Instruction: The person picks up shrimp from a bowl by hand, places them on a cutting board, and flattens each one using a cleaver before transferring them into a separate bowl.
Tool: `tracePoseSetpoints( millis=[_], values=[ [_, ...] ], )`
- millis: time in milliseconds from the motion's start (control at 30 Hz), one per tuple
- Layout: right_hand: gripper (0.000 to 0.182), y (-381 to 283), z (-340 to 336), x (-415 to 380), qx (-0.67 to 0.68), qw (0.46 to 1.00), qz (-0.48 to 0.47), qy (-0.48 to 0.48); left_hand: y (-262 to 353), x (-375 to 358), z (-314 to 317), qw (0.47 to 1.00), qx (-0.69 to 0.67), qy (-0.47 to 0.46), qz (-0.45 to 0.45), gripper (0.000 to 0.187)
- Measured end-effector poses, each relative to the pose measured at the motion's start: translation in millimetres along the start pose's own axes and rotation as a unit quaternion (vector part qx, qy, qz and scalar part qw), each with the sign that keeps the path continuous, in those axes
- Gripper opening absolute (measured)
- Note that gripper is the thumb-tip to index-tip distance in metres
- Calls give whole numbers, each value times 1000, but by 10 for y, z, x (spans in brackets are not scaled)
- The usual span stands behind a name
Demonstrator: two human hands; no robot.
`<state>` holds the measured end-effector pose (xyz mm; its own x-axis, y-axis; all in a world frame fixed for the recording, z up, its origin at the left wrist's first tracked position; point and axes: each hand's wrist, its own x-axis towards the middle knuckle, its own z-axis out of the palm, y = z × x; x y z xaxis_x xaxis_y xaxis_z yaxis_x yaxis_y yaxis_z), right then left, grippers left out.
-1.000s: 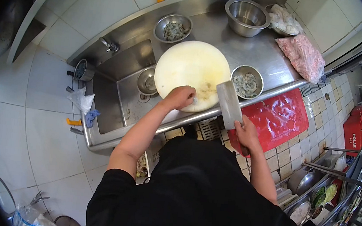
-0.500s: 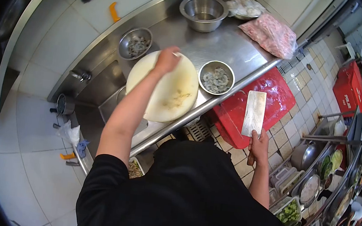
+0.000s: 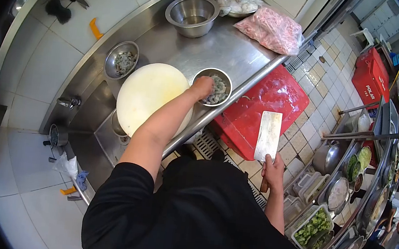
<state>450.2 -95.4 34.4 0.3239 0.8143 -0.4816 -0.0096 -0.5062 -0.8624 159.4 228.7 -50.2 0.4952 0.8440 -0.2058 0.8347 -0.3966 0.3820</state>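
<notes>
Head view: left hand (image 3: 204,87) is dipping into shrimp (image 3: 219,90), pinch unclear, any lift needing closed fingers; right hand (image 3: 274,171) is clenching cleaver (image 3: 269,134).

We stand in a working restaurant-style kitchen.
Around us are a steel counter (image 3: 182,57) with a sink (image 3: 103,134), a round cutting board (image 3: 149,95), food pans (image 3: 338,192) and a tiled floor (image 3: 318,78).

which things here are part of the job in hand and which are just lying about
Seemingly in use:
- cleaver, in the right hand
- bowl of shrimp, left hand at it
- board, under the left forearm
- probably the side bowl, shrimp in it too

Apparently just lying about:
- big bowl
- pink bag
- scissors on the wall
</notes>
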Motion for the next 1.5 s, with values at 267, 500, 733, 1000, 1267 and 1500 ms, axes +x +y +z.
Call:
tracePoseSetpoints(
  millis=[267, 500, 733, 1000, 1267, 1500],
  values=[
    [14, -198, 219, 307, -50, 991, -50, -110, -75, -1231, -666, 955, -184, 213, -93, 25],
    [18, -525, 931, 636, -66, 944, -40, -322, -293, -2389, -237, 938, -73, 233, -245, 26],
    [19, -448, 1801, 800, -83, 879, 20, -469, -39, -2702, 70, 906, -202, 260, -267, 28],
    [21, -339, 2225, 741, -101, 872, 61, -476, -301, -2624, 21, 923, -147, 296, -196, 16],
    [20, -291, 2322, 657, -107, 885, 53, -450, -390, -2608, 8, 930, -143, 292, -172, 15],
    [20, -253, 2483, 655, -126, 895, 34, -425, -345, -2627, 20, 923, -157, 302, -181, 17]
  ],
)
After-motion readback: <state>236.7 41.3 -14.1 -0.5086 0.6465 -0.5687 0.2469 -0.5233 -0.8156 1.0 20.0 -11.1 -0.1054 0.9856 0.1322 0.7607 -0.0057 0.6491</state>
